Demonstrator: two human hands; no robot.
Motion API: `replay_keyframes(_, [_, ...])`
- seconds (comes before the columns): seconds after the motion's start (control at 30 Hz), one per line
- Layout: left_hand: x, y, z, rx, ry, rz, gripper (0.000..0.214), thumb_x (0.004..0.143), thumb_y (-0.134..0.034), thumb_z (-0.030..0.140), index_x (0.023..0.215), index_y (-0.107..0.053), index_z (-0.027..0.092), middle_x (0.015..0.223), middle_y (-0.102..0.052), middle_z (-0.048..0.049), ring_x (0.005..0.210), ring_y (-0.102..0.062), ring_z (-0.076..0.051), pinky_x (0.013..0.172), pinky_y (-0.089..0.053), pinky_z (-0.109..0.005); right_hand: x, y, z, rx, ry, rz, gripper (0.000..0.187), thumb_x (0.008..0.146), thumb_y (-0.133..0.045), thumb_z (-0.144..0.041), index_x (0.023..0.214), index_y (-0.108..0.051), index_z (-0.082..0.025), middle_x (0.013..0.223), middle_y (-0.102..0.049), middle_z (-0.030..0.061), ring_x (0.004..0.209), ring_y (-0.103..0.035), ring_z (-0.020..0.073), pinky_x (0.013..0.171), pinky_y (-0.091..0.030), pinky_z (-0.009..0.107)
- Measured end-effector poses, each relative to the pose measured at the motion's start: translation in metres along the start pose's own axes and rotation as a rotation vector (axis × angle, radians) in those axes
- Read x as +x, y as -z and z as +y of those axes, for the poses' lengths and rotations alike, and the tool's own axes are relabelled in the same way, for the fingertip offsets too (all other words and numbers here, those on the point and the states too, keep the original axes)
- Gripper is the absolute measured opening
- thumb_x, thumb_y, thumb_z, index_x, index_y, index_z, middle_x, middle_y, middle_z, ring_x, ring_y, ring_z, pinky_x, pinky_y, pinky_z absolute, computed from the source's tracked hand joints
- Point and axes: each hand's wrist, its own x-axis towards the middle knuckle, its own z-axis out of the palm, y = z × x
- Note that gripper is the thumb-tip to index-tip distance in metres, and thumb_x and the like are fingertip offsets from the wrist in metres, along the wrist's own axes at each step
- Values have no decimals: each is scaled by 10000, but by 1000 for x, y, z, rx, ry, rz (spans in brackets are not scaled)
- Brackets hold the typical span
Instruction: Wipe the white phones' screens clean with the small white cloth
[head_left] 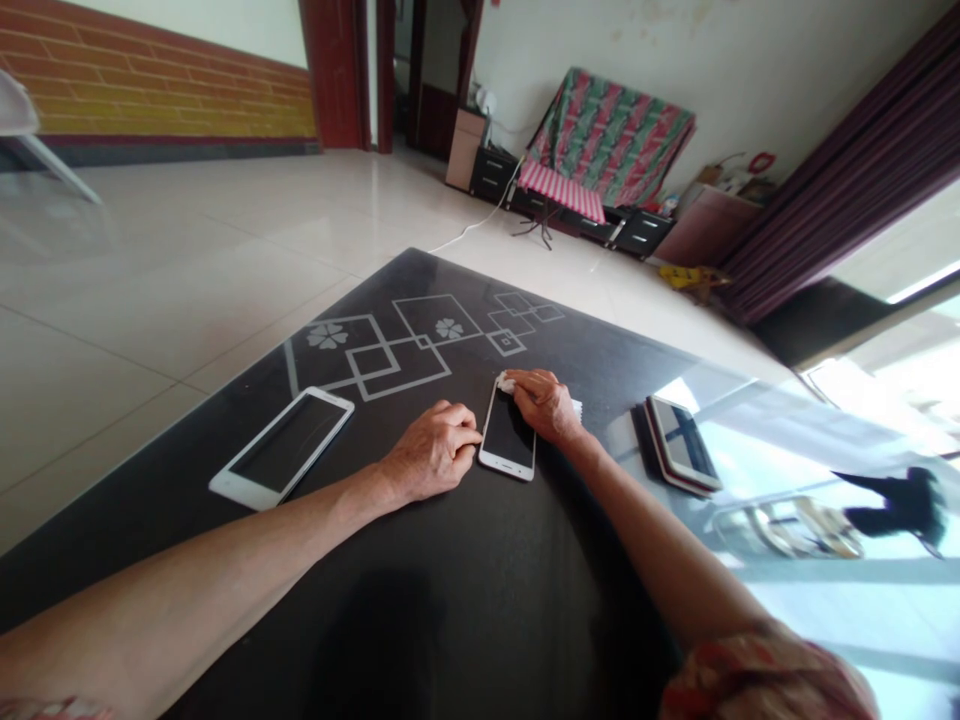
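Observation:
A white-framed smartphone lies face up on the dark table, its black screen partly covered by my right hand. My right hand is closed on a small white tissue, pressed against the phone's top end. Beside the phone's left edge, my left hand rests with curled fingers, one fingertip touching that edge. Whether anything is inside the left hand's curl is hidden. Further left lies a larger white phone or small tablet, screen up.
Right of my hands sits another phone on a dark case. Beyond it are a tray-like object and a black item, both blurred. A striped stool and a cloth-draped object stand across the tiled floor.

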Motion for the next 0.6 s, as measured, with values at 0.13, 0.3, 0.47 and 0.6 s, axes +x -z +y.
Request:
replay_keyframes(0.13, [0,1,2,12,-1,22,174,777,-569,129,833,-729,172,890,-630,-44,830,-532,-172,825,-462,-310,-15,6,4,-7,-38,46,253,895,-474,-211,992,-707,-221,1072,-711,34,980,-643,187,947,-460,336])
replay_keyframes(0.3, [0,-1,4,74,-33,38,180,784,-553,138,826,-725,169,877,-636,-50,817,-542,-175,823,-469,-316,-37,15,8,-72,-84,113,242,887,-484,-213,960,-714,-227,1087,-706,34,973,-652,194,937,-465,335])
replay_keyframes(0.47, [0,-4,2,132,-69,53,189,771,-548,127,836,-721,167,889,-647,-53,818,-552,-175,839,-472,-315,-52,15,-13,-99,-96,134,255,884,-473,-188,945,-717,-224,1124,-692,45,972,-645,199,948,-448,351])
replay_keyframes(0.6, [0,-5,0,154,-65,57,195,768,-548,133,833,-726,179,888,-655,-46,815,-565,-173,847,-473,-318,-66,16,-38,-52,-76,109,261,888,-470,-183,941,-721,-231,1136,-687,39,945,-645,184,953,-440,339])
